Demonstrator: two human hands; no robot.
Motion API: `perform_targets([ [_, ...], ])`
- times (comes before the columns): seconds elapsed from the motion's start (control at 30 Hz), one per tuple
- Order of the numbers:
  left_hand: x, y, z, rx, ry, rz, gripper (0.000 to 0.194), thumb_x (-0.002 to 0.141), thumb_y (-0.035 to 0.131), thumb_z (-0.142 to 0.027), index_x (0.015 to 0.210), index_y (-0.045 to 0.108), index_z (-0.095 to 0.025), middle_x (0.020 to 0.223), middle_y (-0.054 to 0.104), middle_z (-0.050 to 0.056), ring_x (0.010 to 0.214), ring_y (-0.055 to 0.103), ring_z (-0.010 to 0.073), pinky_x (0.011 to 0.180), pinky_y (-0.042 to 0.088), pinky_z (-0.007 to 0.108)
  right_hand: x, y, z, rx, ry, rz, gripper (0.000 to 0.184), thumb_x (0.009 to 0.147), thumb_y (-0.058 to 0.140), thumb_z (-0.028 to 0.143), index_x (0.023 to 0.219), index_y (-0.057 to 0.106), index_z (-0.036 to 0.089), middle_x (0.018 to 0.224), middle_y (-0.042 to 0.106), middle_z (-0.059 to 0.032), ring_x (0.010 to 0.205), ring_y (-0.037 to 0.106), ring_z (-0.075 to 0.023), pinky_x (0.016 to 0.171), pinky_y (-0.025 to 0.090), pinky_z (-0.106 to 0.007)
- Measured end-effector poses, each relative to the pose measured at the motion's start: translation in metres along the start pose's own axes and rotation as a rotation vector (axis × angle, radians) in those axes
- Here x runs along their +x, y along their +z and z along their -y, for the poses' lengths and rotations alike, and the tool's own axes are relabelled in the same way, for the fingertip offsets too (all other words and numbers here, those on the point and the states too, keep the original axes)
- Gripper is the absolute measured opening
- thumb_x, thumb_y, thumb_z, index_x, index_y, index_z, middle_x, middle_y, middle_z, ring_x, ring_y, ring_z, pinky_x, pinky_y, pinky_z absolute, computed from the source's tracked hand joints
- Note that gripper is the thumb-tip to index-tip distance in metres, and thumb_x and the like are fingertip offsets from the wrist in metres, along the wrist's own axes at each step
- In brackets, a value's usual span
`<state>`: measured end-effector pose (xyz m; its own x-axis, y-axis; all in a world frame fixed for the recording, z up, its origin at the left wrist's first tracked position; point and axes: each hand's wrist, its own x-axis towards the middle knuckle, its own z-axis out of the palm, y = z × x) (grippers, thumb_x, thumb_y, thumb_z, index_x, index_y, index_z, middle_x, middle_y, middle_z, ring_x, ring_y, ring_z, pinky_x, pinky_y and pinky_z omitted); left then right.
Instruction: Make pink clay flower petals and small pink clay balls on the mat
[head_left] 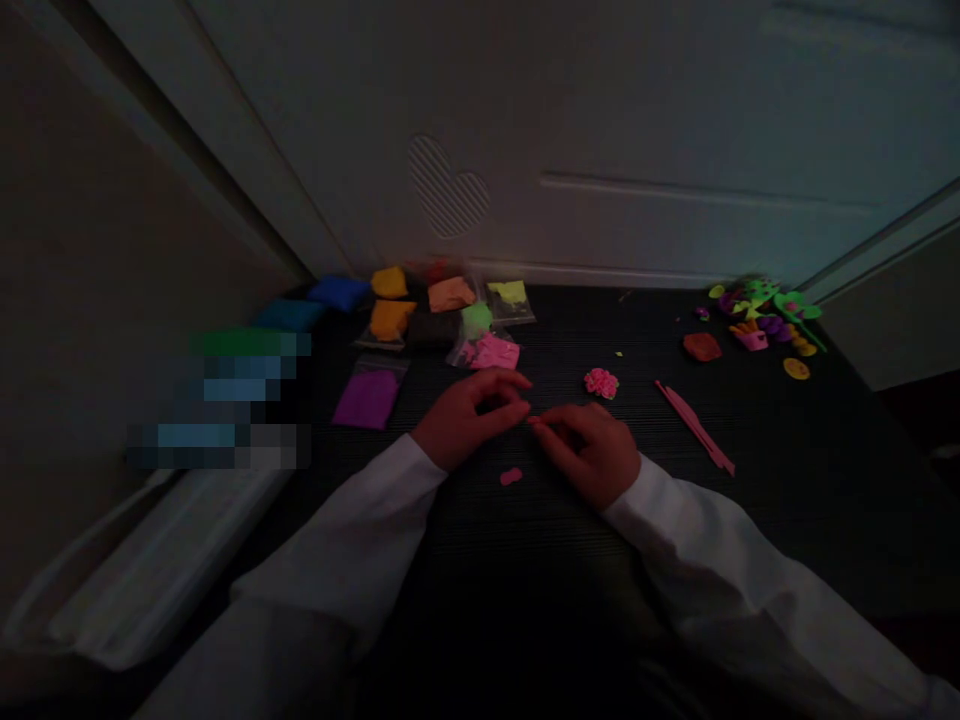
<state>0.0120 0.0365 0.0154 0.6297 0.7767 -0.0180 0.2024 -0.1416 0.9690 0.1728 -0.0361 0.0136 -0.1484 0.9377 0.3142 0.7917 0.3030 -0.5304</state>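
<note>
My right hand [592, 450] pinches a tiny piece of pink clay [534, 420] between thumb and fingertips. Close beside it, my left hand [474, 415] is curved with a gap between thumb and index finger, and its thumb tip comes near the piece; nothing shows in its grasp. On the dark table below the hands lies a flat pink strip of clay [511, 477] with rounded ends. A pink clay flower cluster [601, 383] with green bits sits just beyond my right hand. Slim pink modelling tools [697, 430] lie to its right.
Packets of coloured clay stand at the back left, among them a purple packet [369, 398], a pink packet [491, 352] and a blue packet [337, 292]. A reddish lump [702, 347] and finished colourful clay pieces [772, 315] are at the back right. A white panel [637, 120] rises behind the table.
</note>
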Motion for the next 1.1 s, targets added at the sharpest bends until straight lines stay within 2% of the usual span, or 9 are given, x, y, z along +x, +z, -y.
perform_targets([
  [0.13,-0.0014,0.0015,-0.001,-0.154,-0.046,0.036,0.037,0.074,0.048,-0.029,0.108,0.042,-0.015,0.057,0.052,-0.004,0.058,0.049,0.0085,0.061,0.037,0.022,0.0008,-0.0023,-0.0057,-0.156,-0.152,-0.058,0.017,0.078,0.046,0.028,0.083,0.058,0.017,0.068,0.061,0.0,0.061,0.051,-0.0102,0.066,0.031,-0.027],
  [0.33,-0.0036,0.002,-0.0021,-0.253,-0.058,0.114,0.048,0.073,0.05,-0.024,0.117,0.035,-0.015,0.062,0.058,-0.001,0.065,0.054,0.0104,0.068,0.039,0.024,0.0003,-0.004,-0.0088,-0.298,-0.291,-0.102,0.016,0.079,0.046,0.026,0.087,0.058,0.019,0.065,0.059,0.0,0.06,0.05,-0.0108,0.068,0.029,-0.029],
  [0.57,-0.0032,0.0028,0.0001,-0.32,-0.066,0.108,0.051,0.07,0.054,-0.022,0.117,0.035,-0.015,0.067,0.059,-0.001,0.068,0.055,0.0103,0.069,0.04,0.024,-0.0005,-0.0012,-0.0072,-0.318,-0.304,-0.1,0.017,0.079,0.045,0.026,0.087,0.059,0.02,0.061,0.057,0.0009,0.058,0.048,-0.0104,0.069,0.028,-0.029],
  [1.1,-0.0021,0.0015,-0.0003,-0.223,-0.067,0.077,0.048,0.067,0.056,-0.025,0.112,0.041,-0.017,0.07,0.057,-0.002,0.069,0.053,0.0098,0.071,0.038,0.025,-0.0011,-0.004,-0.0042,-0.316,-0.297,-0.005,0.021,0.08,0.042,0.025,0.093,0.057,0.018,0.065,0.057,-0.0012,0.062,0.048,-0.0123,0.071,0.028,-0.03],
])
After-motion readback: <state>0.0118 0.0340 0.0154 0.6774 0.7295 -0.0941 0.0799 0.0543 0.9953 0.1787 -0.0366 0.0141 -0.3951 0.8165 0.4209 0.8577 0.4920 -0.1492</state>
